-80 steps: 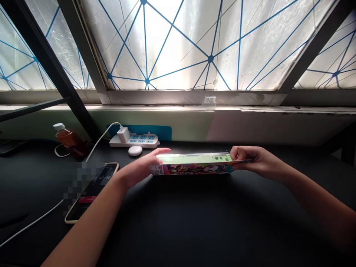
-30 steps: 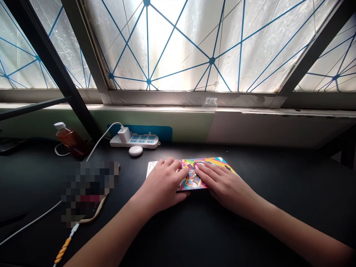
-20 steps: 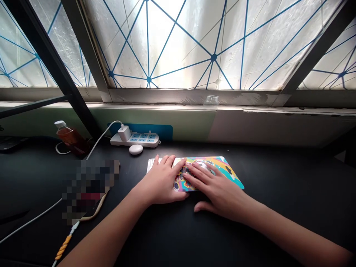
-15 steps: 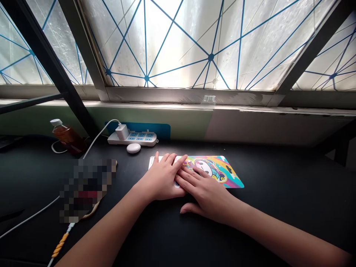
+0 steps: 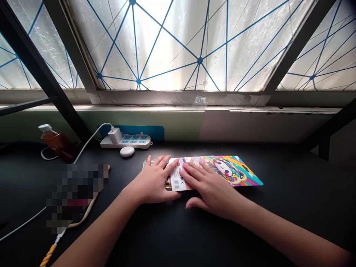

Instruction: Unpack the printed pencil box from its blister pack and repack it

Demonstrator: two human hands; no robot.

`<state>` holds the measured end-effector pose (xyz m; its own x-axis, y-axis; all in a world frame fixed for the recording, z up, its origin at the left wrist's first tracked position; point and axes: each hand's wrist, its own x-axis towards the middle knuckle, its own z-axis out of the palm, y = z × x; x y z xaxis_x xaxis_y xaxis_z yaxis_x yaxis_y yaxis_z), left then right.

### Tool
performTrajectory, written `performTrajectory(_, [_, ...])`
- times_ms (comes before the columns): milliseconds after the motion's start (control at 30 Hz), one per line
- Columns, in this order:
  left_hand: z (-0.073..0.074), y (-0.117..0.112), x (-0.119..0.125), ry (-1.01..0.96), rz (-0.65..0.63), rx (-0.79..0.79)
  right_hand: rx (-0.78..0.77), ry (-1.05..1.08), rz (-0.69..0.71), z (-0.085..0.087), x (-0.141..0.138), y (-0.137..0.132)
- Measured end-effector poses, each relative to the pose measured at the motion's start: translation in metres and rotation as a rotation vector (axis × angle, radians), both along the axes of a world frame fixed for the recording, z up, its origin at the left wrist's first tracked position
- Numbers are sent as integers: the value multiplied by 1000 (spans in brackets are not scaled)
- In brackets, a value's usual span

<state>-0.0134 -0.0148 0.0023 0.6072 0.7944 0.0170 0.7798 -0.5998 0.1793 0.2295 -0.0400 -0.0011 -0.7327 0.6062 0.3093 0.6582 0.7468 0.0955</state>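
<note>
A bright, colourful printed card (image 5: pixel 247 174) with a cartoon character lies flat on the black table. Near its left end is a white label (image 5: pixel 176 180) with a barcode and print partly covered, ending in "BOX". My left hand (image 5: pixel 155 181) rests palm down over the left end, fingers spread. Beneath it, a clear edge and a printed part peek out; what this is I cannot make out. My right hand (image 5: pixel 210 187) lies flat across the card's middle, fingers stretched out and thumb apart on the near side. A small gap separates the two hands.
Behind the hands, a white power strip (image 5: pixel 141 144) with a plugged-in charger (image 5: pixel 115 135) stands by the wall, a white oval case (image 5: pixel 127 151) before it. At left are a bottle of reddish drink (image 5: pixel 59 142), a cable and a blurred-out object (image 5: pixel 79 198). A clear cup (image 5: pixel 200 102) sits on the sill.
The card has slid right under my right hand, uncovering the white label between the hands. My left hand has stayed nearly in place. The whole view has shifted slightly.
</note>
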Motion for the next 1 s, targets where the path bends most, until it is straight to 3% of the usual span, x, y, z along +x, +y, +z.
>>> performTrajectory(100, [1, 3, -1, 16, -2, -55, 17, -31, 30, -14, -4, 2])
performTrajectory(167, [3, 6, -4, 14, 1, -84, 28, -29, 0, -14, 2, 5])
performTrajectory(400, [7, 16, -21, 1, 39, -144, 17, -95, -44, 1, 29, 18])
performTrajectory(733, [11, 29, -35, -1, 101, -236, 54, -250, -24, 12, 22, 5])
performTrajectory(1000, [10, 25, -41, -42, 118, -210, -83, -201, -88, 20, 32, 3])
